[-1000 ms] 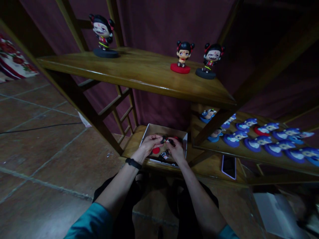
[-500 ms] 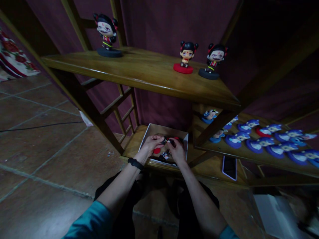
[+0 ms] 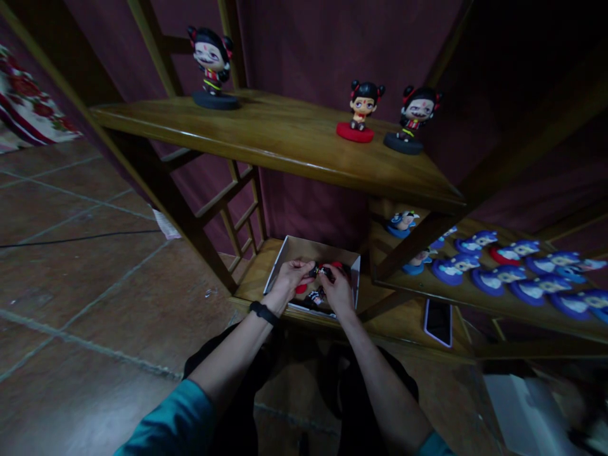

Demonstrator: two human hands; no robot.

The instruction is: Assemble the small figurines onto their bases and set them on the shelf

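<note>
Over a shallow cardboard box (image 3: 323, 248), my left hand (image 3: 291, 280) and my right hand (image 3: 339, 290) are close together, fingers pinched. Between them is a small dark figurine (image 3: 318, 270), its left end in my left fingers and its right end in my right. Fingers cover much of it. Below, inside the box, lies another black-and-white figurine (image 3: 315, 296). A red round base (image 3: 301, 289) shows beside my left fingers, and more red pieces sit behind my right hand.
On the upper wooden shelf (image 3: 266, 136) stand a large figurine (image 3: 211, 66), one on a red base (image 3: 360, 114) and another on a dark base (image 3: 413, 120). Several blue figurines (image 3: 456, 266) line the right shelf. A phone (image 3: 437, 322) lies right of the box.
The view has shifted slightly, so the shelf and figurines appear a little further right. Both hands keep hold of the small figurine over the box.
</note>
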